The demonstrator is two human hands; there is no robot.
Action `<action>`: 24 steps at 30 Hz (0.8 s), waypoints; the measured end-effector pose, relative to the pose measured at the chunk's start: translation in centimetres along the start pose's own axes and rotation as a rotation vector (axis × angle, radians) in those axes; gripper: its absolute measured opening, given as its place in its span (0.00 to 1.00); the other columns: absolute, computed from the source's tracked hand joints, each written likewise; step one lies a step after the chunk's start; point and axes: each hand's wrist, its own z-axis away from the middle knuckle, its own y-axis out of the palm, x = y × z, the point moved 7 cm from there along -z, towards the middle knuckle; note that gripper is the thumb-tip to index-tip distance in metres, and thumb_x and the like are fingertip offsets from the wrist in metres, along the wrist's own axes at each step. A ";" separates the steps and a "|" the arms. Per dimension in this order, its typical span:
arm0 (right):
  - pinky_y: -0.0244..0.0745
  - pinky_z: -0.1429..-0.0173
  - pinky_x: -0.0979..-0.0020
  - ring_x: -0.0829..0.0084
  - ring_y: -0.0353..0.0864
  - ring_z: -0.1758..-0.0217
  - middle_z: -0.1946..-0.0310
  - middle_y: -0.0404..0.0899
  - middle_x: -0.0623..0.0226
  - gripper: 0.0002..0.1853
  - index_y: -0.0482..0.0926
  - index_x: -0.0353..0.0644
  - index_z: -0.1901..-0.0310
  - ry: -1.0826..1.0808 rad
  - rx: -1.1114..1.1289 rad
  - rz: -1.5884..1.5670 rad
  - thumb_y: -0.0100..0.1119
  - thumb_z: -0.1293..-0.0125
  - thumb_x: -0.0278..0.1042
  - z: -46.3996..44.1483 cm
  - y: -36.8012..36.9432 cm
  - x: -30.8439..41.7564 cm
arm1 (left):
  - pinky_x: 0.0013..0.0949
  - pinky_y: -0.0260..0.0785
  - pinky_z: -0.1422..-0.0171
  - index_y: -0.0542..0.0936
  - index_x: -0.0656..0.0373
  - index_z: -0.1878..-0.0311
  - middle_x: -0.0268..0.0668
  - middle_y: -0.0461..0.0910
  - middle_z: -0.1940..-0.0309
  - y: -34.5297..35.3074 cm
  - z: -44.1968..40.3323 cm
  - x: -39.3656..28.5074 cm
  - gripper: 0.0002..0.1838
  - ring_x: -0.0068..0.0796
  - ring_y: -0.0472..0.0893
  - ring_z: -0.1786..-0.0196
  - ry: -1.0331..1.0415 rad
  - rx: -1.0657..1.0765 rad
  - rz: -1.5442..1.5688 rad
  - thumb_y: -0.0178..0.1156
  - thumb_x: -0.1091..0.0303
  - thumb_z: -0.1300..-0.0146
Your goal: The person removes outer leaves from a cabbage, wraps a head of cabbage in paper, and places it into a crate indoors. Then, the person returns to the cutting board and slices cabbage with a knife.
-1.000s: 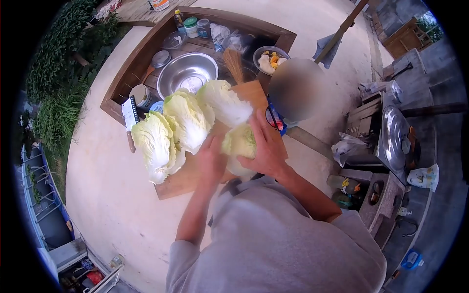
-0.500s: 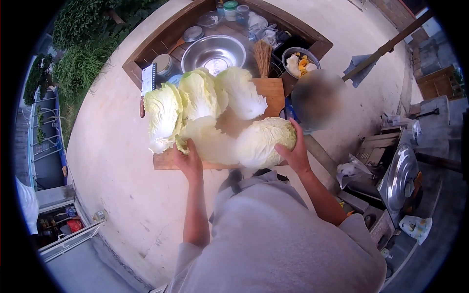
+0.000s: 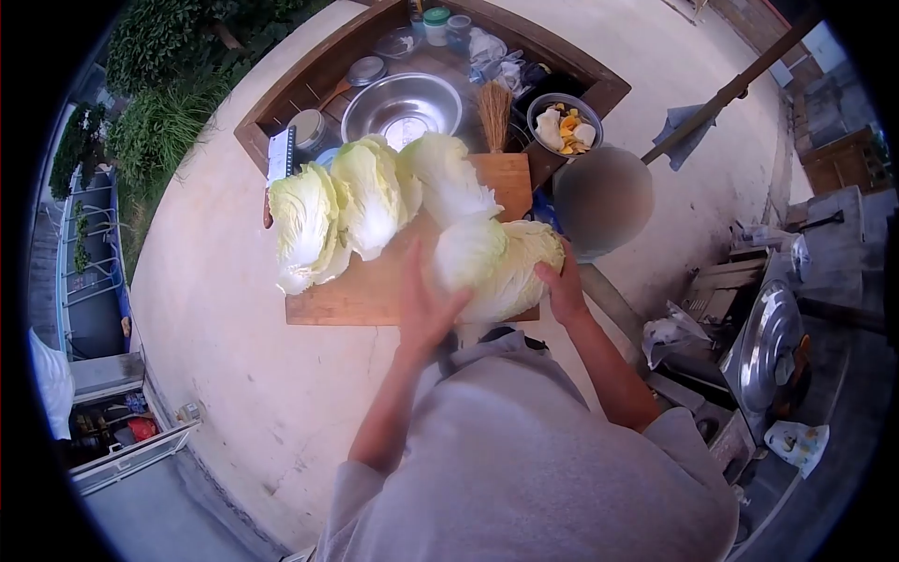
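Note:
A pale napa cabbage (image 3: 524,267) lies at the right front of the wooden cutting board (image 3: 356,292). My right hand (image 3: 565,286) grips its right end. Against the cabbage's left side is a smooth whitish leaf (image 3: 468,253), slightly blurred. My left hand (image 3: 426,304) is just left of that leaf, fingers stretched upward and thumb spread toward it; whether it touches the leaf I cannot tell. Loose cabbage leaves cover the far part of the board: one pile at the left (image 3: 307,225), another pile in the middle (image 3: 375,197) and a leaf (image 3: 449,178) farther right.
Behind the board stand a steel basin (image 3: 403,98), a straw brush (image 3: 494,117) and a pot of cut food (image 3: 565,128). A cleaver (image 3: 279,159) lies at the table's left. Right of the board is a round blurred patch (image 3: 604,201). A large metal lid (image 3: 770,335) sits at far right.
My left hand has moved right, from the board's left front to beside the cabbage. The leaf it held is no longer stretched leftward, and more board shows there. My right hand stays on the cabbage.

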 end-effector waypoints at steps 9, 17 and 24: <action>0.65 0.29 0.66 0.70 0.71 0.34 0.38 0.72 0.65 0.36 0.65 0.42 0.30 0.087 -0.071 -0.196 0.67 0.38 0.40 0.1 -1.6 -0.7 | 0.41 0.62 0.24 0.57 0.64 0.22 0.45 0.70 0.31 6.3 0.5 3.7 0.55 0.37 0.71 0.29 -0.220 0.335 0.595 0.78 0.57 0.47; 0.66 0.29 0.66 0.69 0.71 0.34 0.37 0.71 0.64 0.36 0.64 0.43 0.29 0.126 -0.085 -0.291 0.66 0.36 0.45 -0.2 -3.5 -3.6 | 0.38 0.62 0.26 0.63 0.63 0.25 0.42 0.74 0.34 6.7 1.0 3.2 0.41 0.35 0.72 0.32 -0.252 0.179 0.588 0.70 0.60 0.38; 0.71 0.31 0.64 0.66 0.74 0.34 0.36 0.72 0.64 0.37 0.63 0.44 0.29 0.174 -0.102 -0.427 0.65 0.36 0.46 -0.3 -4.3 -4.7 | 0.31 0.66 0.38 0.74 0.65 0.36 0.36 0.78 0.42 6.2 1.9 5.1 0.23 0.27 0.75 0.42 -0.507 -0.161 0.569 0.64 0.64 0.29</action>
